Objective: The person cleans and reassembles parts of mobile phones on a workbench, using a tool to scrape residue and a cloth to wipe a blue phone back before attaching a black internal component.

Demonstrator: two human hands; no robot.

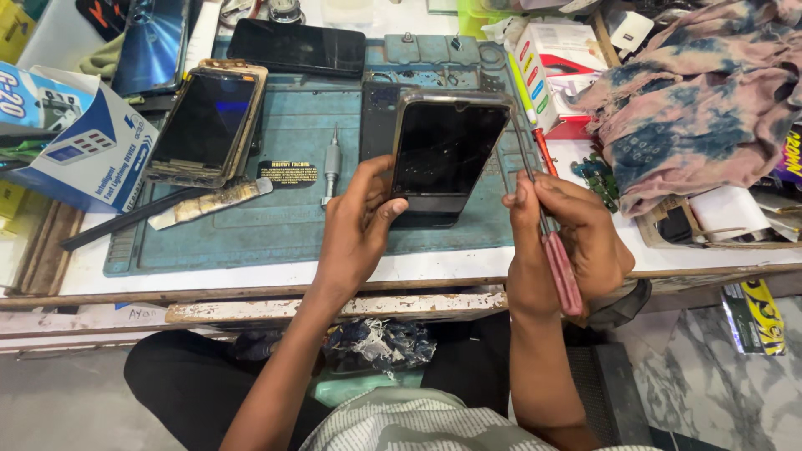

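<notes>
Phone (443, 154) gripped by left hand (357, 230) above teal mat (284, 225); right hand (568, 242) clasps red-handled screwdriver (551, 242) at its edge.

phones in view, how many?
4. One held in the left hand: phone. One on the mat's left. A black one at the mat's top. A blue one at top left. Clutter may hide more.

I'm looking down at a phone repair bench in a small workshop: a teal work mat (292, 209) lies on a worn white table (251, 276), with dismantled phones (205, 125) at far left, a small screwdriver (332, 163) between them, and boxes (79, 138) crowding the edges.
</notes>
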